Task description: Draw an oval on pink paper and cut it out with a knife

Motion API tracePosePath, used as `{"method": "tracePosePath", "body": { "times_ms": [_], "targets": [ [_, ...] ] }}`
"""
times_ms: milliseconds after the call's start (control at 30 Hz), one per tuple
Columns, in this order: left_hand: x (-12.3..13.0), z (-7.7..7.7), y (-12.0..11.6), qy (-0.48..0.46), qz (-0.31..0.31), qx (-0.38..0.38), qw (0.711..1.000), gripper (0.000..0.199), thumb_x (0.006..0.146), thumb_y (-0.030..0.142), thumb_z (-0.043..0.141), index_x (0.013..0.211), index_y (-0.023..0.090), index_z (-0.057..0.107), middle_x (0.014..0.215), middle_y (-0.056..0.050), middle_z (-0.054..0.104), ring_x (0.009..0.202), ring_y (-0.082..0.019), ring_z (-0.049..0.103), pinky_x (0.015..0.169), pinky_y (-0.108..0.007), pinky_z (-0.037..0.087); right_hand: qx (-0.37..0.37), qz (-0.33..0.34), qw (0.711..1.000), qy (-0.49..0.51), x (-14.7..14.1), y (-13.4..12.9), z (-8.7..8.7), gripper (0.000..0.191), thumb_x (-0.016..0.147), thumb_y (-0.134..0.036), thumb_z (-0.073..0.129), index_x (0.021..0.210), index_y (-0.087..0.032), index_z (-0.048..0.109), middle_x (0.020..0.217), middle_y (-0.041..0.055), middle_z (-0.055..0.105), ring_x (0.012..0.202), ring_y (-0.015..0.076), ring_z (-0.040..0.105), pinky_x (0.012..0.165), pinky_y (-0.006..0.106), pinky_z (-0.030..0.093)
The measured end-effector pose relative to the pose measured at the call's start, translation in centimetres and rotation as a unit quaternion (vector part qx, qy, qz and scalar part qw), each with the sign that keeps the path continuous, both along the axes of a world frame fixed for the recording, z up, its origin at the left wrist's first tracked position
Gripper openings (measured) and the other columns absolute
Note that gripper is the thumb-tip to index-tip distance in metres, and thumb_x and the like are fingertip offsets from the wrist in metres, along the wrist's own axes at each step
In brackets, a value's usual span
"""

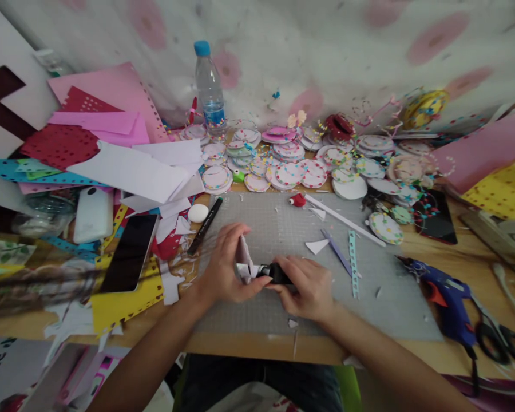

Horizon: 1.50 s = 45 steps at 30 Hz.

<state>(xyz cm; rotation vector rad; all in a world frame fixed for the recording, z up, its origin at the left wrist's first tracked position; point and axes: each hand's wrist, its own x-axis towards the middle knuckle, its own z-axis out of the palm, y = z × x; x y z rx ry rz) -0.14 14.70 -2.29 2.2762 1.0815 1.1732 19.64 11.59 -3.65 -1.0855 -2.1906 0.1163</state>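
Observation:
Over the grey cutting mat (257,214), my left hand (229,266) holds a small folded white paper piece (244,266) between thumb and fingers. My right hand (305,286) grips a black-handled tool (278,273), whose metal end touches the paper; its exact kind is hard to make out. A black marker (205,226) and a white egg-shaped object (198,213) lie left of the hands. To the right are a white strip (345,220), a purple strip (337,252) and a light blue dotted strip (353,264).
Decorated paper discs (288,174) line the back, beside a water bottle (209,88). A blue glue gun (448,303) and scissors (500,337) lie at the right. Coloured paper (60,146) and a black phone (129,253) fill the left.

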Motion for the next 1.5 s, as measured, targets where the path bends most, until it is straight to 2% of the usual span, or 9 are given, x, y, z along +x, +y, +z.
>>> {"method": "tracePosePath", "body": {
  "times_ms": [167, 300, 433, 567, 667, 867, 1100, 1333, 1500],
  "targets": [
    [0.2, 0.0, -0.2, -0.057, -0.058, -0.044, 0.996, 0.063, 0.068, 0.037, 0.061, 0.123, 0.018, 0.039, 0.109, -0.012, 0.049, 0.103, -0.029, 0.05, 0.089, -0.049, 0.045, 0.017, 0.019, 1.0, 0.01, -0.2, -0.1, 0.3, 0.03, 0.093, -0.038, 0.047, 0.099, -0.011, 0.059, 0.07, 0.0069, 0.066, 0.059, 0.0165, 0.061, 0.056, 0.027, 0.042],
    [0.0, 0.4, 0.0, -0.086, -0.144, -0.195, 0.966, 0.056, 0.071, 0.031, 0.058, 0.124, 0.02, 0.043, 0.111, -0.01, 0.051, 0.097, -0.024, 0.054, 0.081, -0.041, 0.05, -0.013, 0.033, 0.999, 0.001, 0.1, 0.3, 0.6, 0.028, 0.092, -0.038, 0.048, 0.099, -0.013, 0.058, 0.068, 0.0045, 0.064, 0.057, 0.016, 0.059, 0.056, 0.027, 0.04],
    [-0.4, 0.5, 0.2, -0.106, -0.177, -0.324, 0.923, 0.067, 0.082, 0.033, 0.059, 0.142, 0.025, 0.03, 0.136, -0.012, 0.044, 0.123, -0.027, 0.046, 0.101, -0.044, 0.041, -0.041, 0.015, 0.999, -0.009, 0.7, 0.7, 0.6, 0.03, 0.091, -0.04, 0.052, 0.101, -0.012, 0.059, 0.072, 0.005, 0.066, 0.062, 0.0174, 0.062, 0.059, 0.028, 0.042],
    [-0.3, 0.1, -0.2, -0.156, -0.184, -0.385, 0.891, 0.061, 0.089, 0.039, 0.051, 0.145, 0.029, 0.029, 0.148, -0.009, 0.035, 0.137, -0.028, 0.032, 0.111, -0.047, 0.03, -0.048, 0.0, 0.999, -0.005, 0.7, 0.7, 0.7, 0.03, 0.091, -0.039, 0.052, 0.1, -0.012, 0.059, 0.073, 0.0054, 0.067, 0.063, 0.018, 0.063, 0.059, 0.028, 0.042],
    [0.0, 0.0, -0.4, -0.157, -0.166, -0.369, 0.901, 0.065, 0.086, 0.04, 0.056, 0.145, 0.029, 0.029, 0.146, -0.01, 0.037, 0.135, -0.028, 0.036, 0.11, -0.048, 0.031, -0.047, -0.011, 0.999, -0.005, 0.6, 0.6, 0.8, 0.029, 0.091, -0.038, 0.051, 0.1, -0.012, 0.059, 0.073, 0.0057, 0.067, 0.062, 0.0182, 0.063, 0.058, 0.028, 0.042],
    [-0.2, 0.5, -0.1, -0.025, -0.095, -0.225, 0.969, 0.078, 0.079, 0.028, 0.063, 0.146, 0.024, 0.024, 0.141, -0.013, 0.041, 0.132, -0.029, 0.037, 0.11, -0.05, 0.03, -0.06, -0.002, 0.998, 0.0, 0.4, 0.4, 0.8, 0.027, 0.09, -0.038, 0.053, 0.1, -0.013, 0.059, 0.072, 0.0048, 0.067, 0.062, 0.0182, 0.063, 0.059, 0.028, 0.042],
    [-0.2, 0.5, -0.2, -0.01, -0.069, -0.171, 0.983, 0.059, 0.078, 0.034, 0.063, 0.131, 0.018, 0.042, 0.13, -0.013, 0.049, 0.124, -0.028, 0.045, 0.106, -0.044, 0.036, -0.059, 0.007, 0.998, 0.009, 0.5, 0.4, 0.8, 0.028, 0.089, -0.038, 0.055, 0.099, -0.012, 0.06, 0.075, 0.0061, 0.068, 0.065, 0.0187, 0.064, 0.06, 0.029, 0.043],
    [0.4, -0.3, -0.6, -0.044, -0.064, -0.13, 0.988, 0.055, 0.078, 0.029, 0.061, 0.129, 0.017, 0.042, 0.126, -0.013, 0.051, 0.122, -0.028, 0.047, 0.105, -0.044, 0.038, -0.032, -0.018, 0.999, 0.003, 0.5, 0.3, 0.8, 0.028, 0.09, -0.039, 0.053, 0.099, -0.013, 0.06, 0.075, 0.0066, 0.068, 0.065, 0.0188, 0.065, 0.06, 0.028, 0.044],
    [0.6, -0.6, -0.5, -0.038, -0.042, -0.109, 0.992, 0.05, 0.08, 0.016, 0.055, 0.128, 0.019, 0.042, 0.128, -0.014, 0.052, 0.124, -0.027, 0.047, 0.106, -0.046, 0.037, -0.057, -0.069, 0.994, 0.068, 0.6, 0.4, 1.0, 0.025, 0.09, -0.04, 0.054, 0.098, -0.016, 0.057, 0.071, 0.0036, 0.065, 0.058, 0.0152, 0.061, 0.054, 0.024, 0.042]
  ]
}}
